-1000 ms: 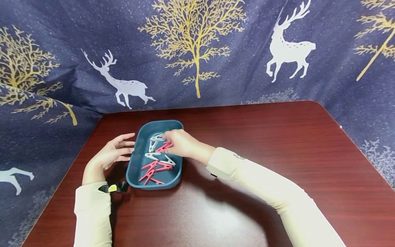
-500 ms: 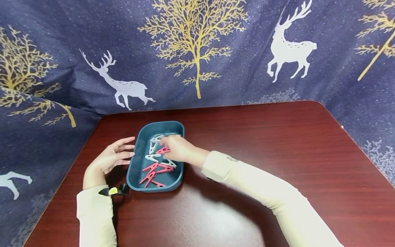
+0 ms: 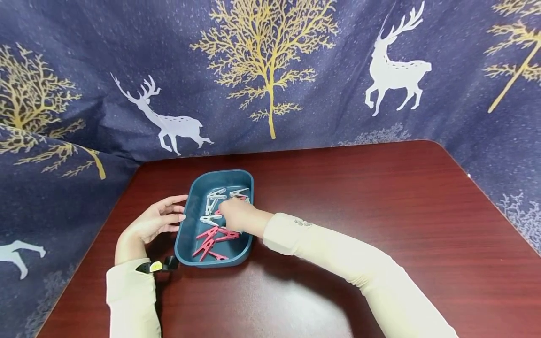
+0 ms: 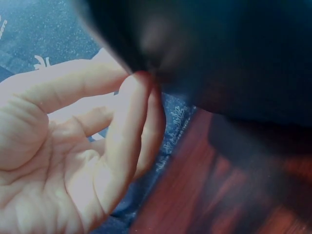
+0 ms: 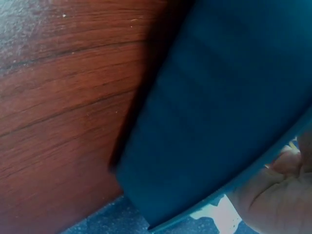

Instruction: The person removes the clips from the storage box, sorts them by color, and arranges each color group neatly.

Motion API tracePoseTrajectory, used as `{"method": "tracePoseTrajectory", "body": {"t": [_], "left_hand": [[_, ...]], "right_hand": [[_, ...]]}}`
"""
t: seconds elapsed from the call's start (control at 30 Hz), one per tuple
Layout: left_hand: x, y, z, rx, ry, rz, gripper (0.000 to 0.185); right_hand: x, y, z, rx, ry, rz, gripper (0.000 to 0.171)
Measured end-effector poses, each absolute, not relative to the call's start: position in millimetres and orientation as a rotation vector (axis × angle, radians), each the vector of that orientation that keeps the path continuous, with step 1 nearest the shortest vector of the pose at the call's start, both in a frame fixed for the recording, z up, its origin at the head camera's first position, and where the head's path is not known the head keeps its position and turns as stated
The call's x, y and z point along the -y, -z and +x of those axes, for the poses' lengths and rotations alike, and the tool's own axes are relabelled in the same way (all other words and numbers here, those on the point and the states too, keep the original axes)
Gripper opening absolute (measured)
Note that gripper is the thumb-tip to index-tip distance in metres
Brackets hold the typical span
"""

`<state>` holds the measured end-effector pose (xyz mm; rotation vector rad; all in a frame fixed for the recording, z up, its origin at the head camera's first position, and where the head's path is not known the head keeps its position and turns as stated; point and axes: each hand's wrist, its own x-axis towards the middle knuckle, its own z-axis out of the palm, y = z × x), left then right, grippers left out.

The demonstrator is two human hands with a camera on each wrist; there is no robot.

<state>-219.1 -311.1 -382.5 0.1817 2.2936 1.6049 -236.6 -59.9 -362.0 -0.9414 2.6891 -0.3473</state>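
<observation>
Head view, nearest first: two arms in cream sleeves reach forward over a dark red wooden table. The left hand lies open beside a teal tray, fingers straight, fingertips touching its left wall. The tray is a rounded oblong dish of dark teal plastic with a raised rim, standing on the left half of the table. Inside lie clothes pegs: pink pegs bunched at the near end, white pegs toward the far end. The right hand reaches into the tray's middle, fingers curled down among the pegs; whether they pinch one cannot be told. Behind the table hangs a navy cloth printed with gold trees and white deer.
</observation>
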Motion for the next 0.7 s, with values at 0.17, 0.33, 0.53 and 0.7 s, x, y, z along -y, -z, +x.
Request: {"method": "tracePoseTrajectory", "body": {"t": [0.17,0.33,0.53,0.7], "left_hand": [[313,384,-218,-2.304,-1.593,0.165,0.066],[312,385,-222,-2.308,-1.579,0.134,0.067],[314,386,-222,-2.273,-1.613,0.147,0.066],[314,387,-221,-2.268,-1.627,0.174,0.063]], "right_hand": [[64,368,-236,-2.691,0.269,-0.927,0.035],[66,371,-239,-2.701,0.197,-0.921,0.035],[71,376,-242,-2.69,0.168,-0.911,0.026],[75,379,-240,-2.676,0.112,-0.929,0.022]]}}
